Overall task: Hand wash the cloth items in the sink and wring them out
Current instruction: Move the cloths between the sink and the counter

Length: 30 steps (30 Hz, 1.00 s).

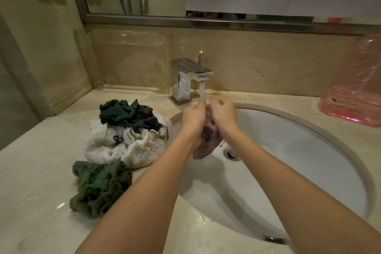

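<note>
Two hands, the left hand and the right hand, grip one purple cloth between them, fingers curled round it, under the stream of water from the single chrome tap at the back edge of the bench. The cloth hangs over the white sink, its lower end just above the drain and its top hidden by the fingers. Left of the sink a heap lies on the bench: a dark green cloth on a white cloth, and a second green cloth nearer the front edge; smaller pieces among them are hard to tell apart. A pink plastic bag is cut off at the right edge.
</note>
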Available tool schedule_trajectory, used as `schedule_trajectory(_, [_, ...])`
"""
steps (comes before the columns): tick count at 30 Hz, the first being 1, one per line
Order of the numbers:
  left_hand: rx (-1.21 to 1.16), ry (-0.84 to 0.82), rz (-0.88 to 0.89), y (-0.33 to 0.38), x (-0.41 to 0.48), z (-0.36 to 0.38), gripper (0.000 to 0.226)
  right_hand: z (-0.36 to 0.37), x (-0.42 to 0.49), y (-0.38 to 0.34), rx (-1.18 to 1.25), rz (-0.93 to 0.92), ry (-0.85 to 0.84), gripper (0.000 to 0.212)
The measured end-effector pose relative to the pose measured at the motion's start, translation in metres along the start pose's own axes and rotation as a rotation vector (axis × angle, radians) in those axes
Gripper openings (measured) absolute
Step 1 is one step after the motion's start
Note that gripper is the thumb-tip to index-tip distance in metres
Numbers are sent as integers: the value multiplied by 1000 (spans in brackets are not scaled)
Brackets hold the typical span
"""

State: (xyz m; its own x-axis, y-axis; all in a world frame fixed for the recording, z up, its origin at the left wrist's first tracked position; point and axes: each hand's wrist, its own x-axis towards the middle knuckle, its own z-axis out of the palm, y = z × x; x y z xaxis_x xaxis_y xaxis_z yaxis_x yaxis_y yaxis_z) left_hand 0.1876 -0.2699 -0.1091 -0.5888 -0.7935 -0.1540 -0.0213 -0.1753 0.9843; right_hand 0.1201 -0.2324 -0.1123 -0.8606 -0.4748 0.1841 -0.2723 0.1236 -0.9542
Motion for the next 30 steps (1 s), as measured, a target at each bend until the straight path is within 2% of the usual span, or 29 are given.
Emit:
schedule_trajectory(2, [-11,-70,-9,1,-10,9,36,-11,13,6,28,101,66,38])
schedule_trajectory(4, [5,-82,-9,-5,-7,7,33,-12,17,5,169,171,54,40])
schedule_trajectory(7, [-12,-195,-228,-9,-6,-4,45,-11,19,-3,430,254,18,37])
schedule_trajectory(9, [-184,-247,-325,-6,-7,-9,51,-13,15,-7,497,282,-30,34])
schedule_trajectory(10, [-272,-222,-321,-5,-5,-8,49,-13,14,-6,436,258,-39,33])
schedule_trajectory(13, [-318,-136,-203,-3,-2,-4,44,-14,8,4,62,80,-40,29])
schedule_trajectory(14, [-309,-110,-150,-4,-1,-3,39,-15,6,9,14,107,-87,31])
schedule_trajectory(17, [-212,-18,2,-5,4,-5,12,-22,2,17,112,459,-385,64])
schedule_trajectory(19, [-46,41,114,-5,7,-4,11,-23,0,15,296,543,-488,69])
schedule_trajectory(21, [200,96,236,-7,8,3,20,-17,0,12,357,465,-438,53])
schedule_trajectory(24, [460,113,287,-13,3,15,45,-5,-1,11,269,297,-333,34])
schedule_trajectory(27, [346,148,355,-11,10,10,44,3,-1,7,243,229,-263,38])
schedule_trajectory(30, [288,129,350,-5,17,2,38,8,-2,3,236,187,-222,42])
